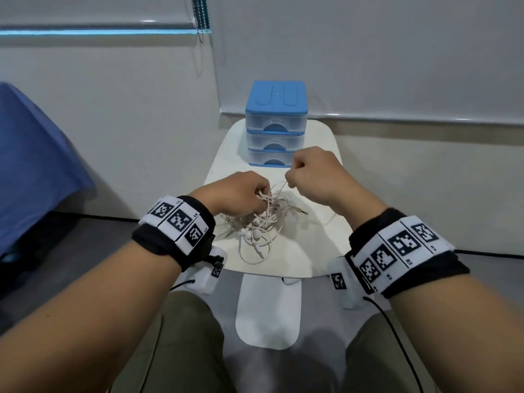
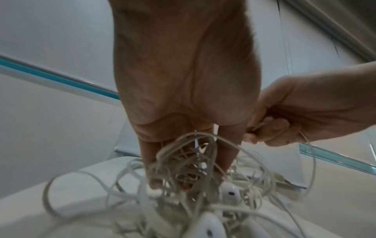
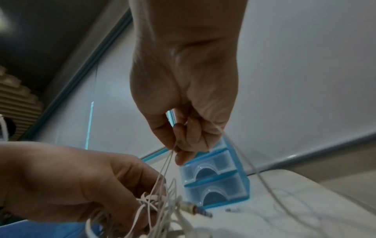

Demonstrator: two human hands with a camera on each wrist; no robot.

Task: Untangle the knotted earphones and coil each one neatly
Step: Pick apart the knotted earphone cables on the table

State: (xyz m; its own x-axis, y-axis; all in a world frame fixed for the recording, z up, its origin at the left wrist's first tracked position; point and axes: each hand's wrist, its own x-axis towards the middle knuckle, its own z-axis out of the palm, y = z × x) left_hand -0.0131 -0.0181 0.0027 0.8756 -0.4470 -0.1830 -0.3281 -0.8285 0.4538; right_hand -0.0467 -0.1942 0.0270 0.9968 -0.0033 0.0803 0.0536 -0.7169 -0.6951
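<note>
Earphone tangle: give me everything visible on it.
The earphone tangle is a loose knot of thin white rubbery-looking cords with several glossy white earbuds and a metal jack plug poking out on its right side. It lies on the white table in front of the blue drawer unit. The left hand grips the top of the mass, fingers threaded among the loops; the right hand pinches strands drawn up from it. How many sets are knotted is unclear.
</note>
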